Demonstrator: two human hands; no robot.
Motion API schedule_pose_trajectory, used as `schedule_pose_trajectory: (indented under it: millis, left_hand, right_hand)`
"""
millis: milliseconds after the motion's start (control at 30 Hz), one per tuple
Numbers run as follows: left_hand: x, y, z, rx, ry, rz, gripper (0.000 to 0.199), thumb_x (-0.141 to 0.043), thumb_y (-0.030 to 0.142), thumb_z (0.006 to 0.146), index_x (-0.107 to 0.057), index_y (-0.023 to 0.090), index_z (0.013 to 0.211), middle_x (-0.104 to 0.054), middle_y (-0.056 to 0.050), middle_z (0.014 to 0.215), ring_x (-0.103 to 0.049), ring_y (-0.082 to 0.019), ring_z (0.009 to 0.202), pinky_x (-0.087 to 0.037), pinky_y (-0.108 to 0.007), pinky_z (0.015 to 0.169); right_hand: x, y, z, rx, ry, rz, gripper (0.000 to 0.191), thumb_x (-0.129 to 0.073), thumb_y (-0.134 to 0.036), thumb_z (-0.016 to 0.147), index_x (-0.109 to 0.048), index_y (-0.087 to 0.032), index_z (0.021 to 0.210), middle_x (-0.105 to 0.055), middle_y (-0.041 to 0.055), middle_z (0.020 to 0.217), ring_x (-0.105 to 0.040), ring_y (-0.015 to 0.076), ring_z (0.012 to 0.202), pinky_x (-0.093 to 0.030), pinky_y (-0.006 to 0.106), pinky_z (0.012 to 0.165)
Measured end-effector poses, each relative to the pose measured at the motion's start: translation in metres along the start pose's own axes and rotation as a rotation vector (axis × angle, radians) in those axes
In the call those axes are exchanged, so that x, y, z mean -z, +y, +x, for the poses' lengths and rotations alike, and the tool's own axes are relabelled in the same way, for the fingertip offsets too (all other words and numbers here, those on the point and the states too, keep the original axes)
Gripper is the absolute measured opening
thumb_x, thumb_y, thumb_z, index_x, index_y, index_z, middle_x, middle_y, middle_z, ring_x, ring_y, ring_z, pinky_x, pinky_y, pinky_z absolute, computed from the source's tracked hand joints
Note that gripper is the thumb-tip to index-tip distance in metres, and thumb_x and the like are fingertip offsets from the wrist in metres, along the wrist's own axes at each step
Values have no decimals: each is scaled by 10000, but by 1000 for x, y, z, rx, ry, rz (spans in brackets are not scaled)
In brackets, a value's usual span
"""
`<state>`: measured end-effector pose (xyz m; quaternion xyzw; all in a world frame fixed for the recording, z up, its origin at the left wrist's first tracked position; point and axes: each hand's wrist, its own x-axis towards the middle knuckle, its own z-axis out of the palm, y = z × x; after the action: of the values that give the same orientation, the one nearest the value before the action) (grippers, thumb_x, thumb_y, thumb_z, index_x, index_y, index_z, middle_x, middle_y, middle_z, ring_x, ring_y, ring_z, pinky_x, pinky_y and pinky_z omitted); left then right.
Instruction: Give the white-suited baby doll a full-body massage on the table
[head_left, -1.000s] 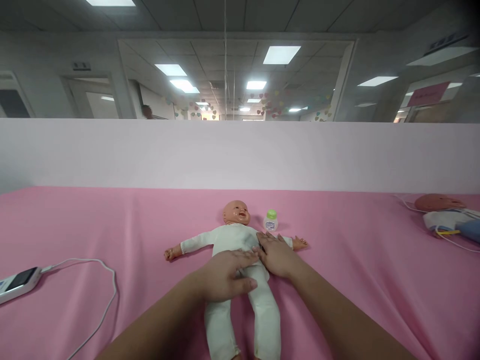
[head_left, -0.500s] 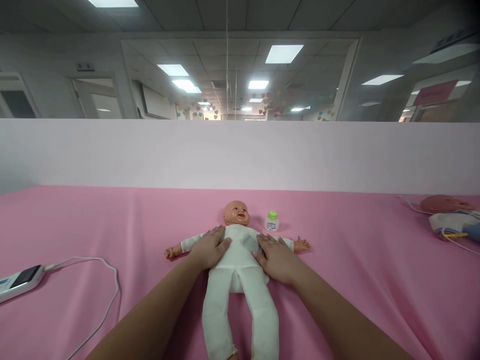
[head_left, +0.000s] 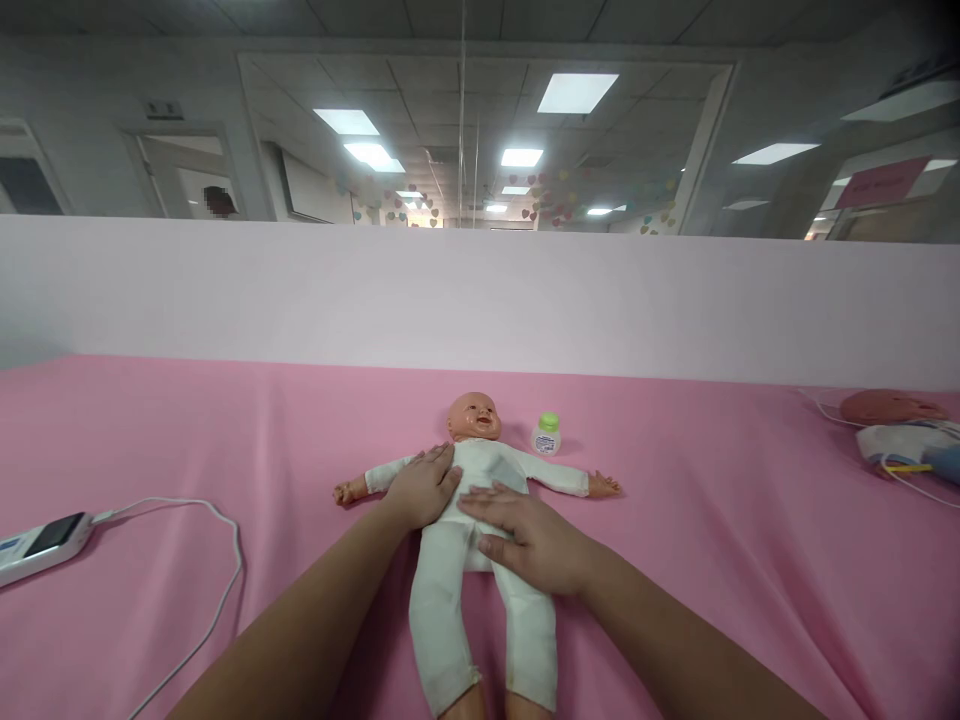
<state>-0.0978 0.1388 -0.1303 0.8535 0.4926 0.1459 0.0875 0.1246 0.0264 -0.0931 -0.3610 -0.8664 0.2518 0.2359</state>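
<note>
A baby doll (head_left: 491, 462) with a white cloth body lies on its back, arms spread wide and head away from me. My left hand (head_left: 426, 490) rests flat along the doll's chest and shoulder on the left side, fingers stretched out. Across the lower belly lies my right hand (head_left: 529, 535), its fingers extended and pointing left. Neither hand grips anything. Beside the doll's head stands a small clear bottle (head_left: 546, 438) with a green cap.
A pink sheet (head_left: 300, 430) covers the surface, with a white panel (head_left: 375, 295) behind. At left lies a white device (head_left: 52, 548) with a screen and cable (head_left: 232, 540). A second doll (head_left: 892, 407) lies far right. Past the panel, a person's head (head_left: 219, 202) shows.
My right hand has moved from the doll's right-hand side down and left onto its lower belly. My left hand stays on the chest. The camera view has shifted slightly.
</note>
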Motion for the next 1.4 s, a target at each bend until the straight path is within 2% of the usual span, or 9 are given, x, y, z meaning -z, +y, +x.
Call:
schedule_pose_trajectory:
  millis: [200,367,500,633,800,933,1133,1267,1400]
  left_hand:
    - [0,2,-1,-26,-6,6,728,-211,516,1060,-350,50,1602,-383,-188,1641,-329,-298,1542,-208,-453,1271]
    - [-1,0,-1,-36,-3,2,723,-215,533,1061,-355,76,1604,-381,-175,1646,-326,-290,1544,-203,-450,1273]
    - [-3,0,-1,-29,3,-11,731,-214,544,1060,-358,76,1603,-378,-168,1650,-321,-302,1545,-210,-468,1269]
    - [6,-1,-5,-2,29,-14,656,-258,498,1055,-439,110,1553,-430,-158,1625,-381,-303,1515,-231,-472,1259]
    - [42,-17,-20,100,42,-1,338,-450,351,953,-696,246,1160,-739,-121,1240,-666,-337,1177,-441,-480,1054]
    - [66,-43,-30,294,-38,-50,154,-630,351,767,-709,262,865,-771,-115,993,-709,-371,916,-494,-424,770]
    - [73,-78,-35,522,21,-183,164,-737,219,484,-659,250,624,-720,-109,734,-675,-395,809,-447,-425,746]
    - [79,-90,-38,617,4,-124,167,-754,205,474,-607,248,541,-662,-115,647,-650,-410,765,-426,-443,732]
    - [81,-93,-38,612,109,-188,218,-801,306,516,-592,250,537,-620,-77,576,-617,-340,653,-398,-395,664]
  right_hand:
    - [3,33,18,-147,-11,-142,766,-390,-696,1014,-289,-262,1637,-262,67,1710,-155,281,1608,-12,550,1304]
    - [6,63,24,-350,65,-240,818,-284,-724,1016,-221,-220,1658,-175,67,1734,-138,276,1611,-60,533,1297]
    - [9,81,17,-505,99,-332,871,-269,-716,1015,-250,-114,1644,-301,142,1693,-221,306,1588,-118,499,1287]
    - [15,74,6,-564,131,-410,746,-294,-641,1037,-426,-128,1563,-425,162,1631,-302,361,1546,-196,536,1241]
    - [43,69,-17,-634,245,-340,460,-374,-536,1037,-695,-260,1219,-714,109,1293,-632,338,1199,-430,481,1000]
    - [71,88,-43,-811,302,-203,339,-548,-487,944,-733,-231,1068,-740,136,1163,-677,324,1027,-473,412,839]
    - [88,111,-66,-882,237,-138,107,-708,-349,769,-689,-256,818,-749,82,935,-653,280,787,-427,351,661]
    - [90,116,-68,-894,259,-124,167,-723,-258,697,-709,-261,863,-746,68,939,-645,263,749,-412,333,626]
    - [92,120,-70,-896,332,-65,248,-778,-350,709,-719,-248,927,-747,75,993,-670,261,817,-445,332,667]
